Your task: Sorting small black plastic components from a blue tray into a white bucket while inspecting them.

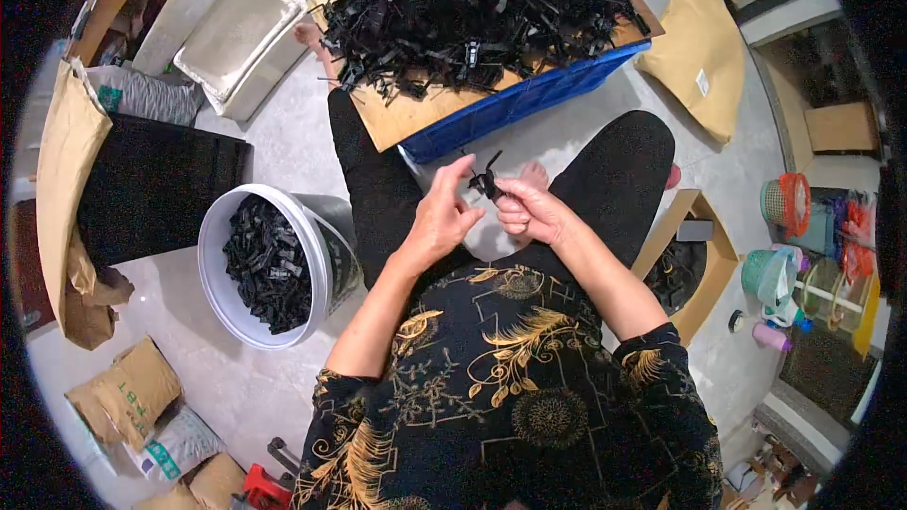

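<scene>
I sit on the floor with both hands raised over my lap. My right hand (pixel 527 211) pinches a small black plastic part (pixel 487 179) between thumb and fingers. My left hand (pixel 441 211) is beside it with fingers spread, its fingertips touching the same part. Ahead of my knees a large heap of black plastic parts (pixel 472 5) lies on a brown board (pixel 402 118) set across a blue crate (pixel 515 104). A white bucket (pixel 219 227) at my left holds more black parts (pixel 267 260).
White plastic trays (pixel 236 33) stand at the far left. A black bag (pixel 151 184) in a brown sack (pixel 61 161) is left of the bucket. A cardboard box (pixel 694 250) with black parts sits at my right. A tan sack (pixel 694 47) lies far right.
</scene>
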Motion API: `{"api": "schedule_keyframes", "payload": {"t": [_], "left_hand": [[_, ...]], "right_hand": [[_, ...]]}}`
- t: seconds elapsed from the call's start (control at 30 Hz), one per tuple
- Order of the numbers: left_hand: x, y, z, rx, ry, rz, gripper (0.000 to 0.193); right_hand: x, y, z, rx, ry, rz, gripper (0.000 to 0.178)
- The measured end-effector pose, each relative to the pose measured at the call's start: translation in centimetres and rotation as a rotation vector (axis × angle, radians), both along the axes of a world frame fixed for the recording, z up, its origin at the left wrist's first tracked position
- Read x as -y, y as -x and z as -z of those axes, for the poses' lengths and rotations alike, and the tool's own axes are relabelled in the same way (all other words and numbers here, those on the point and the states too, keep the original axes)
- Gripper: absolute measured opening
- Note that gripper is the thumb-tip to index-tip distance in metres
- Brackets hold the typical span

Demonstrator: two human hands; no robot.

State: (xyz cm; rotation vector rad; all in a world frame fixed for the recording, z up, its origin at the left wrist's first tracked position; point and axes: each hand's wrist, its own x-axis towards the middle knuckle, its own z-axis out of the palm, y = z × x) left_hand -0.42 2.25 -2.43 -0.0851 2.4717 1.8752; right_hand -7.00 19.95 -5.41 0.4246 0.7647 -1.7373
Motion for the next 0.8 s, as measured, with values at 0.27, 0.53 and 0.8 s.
{"api": "schedule_keyframes", "payload": {"t": [0.27, 0.53, 0.8], "left_hand": [[1.0, 0.1, -0.8, -0.035, 0.224, 0.292, 0.073], [1.0, -0.6, -0.5, 0.032, 0.162, 0.38, 0.062], [0.9, -2.3, 3.1, 0.066, 0.026, 0.047, 0.045]], "right_hand": [[0.4, -1.4, -1.8, -0.098, -0.078, -0.236, 0.021], [0.3, -2.6, -1.2, -0.07, -0.082, -0.23, 0.022], [1.4, -3.5, -2.6, -0.285, -0.081, -0.186, 0.027]]}}
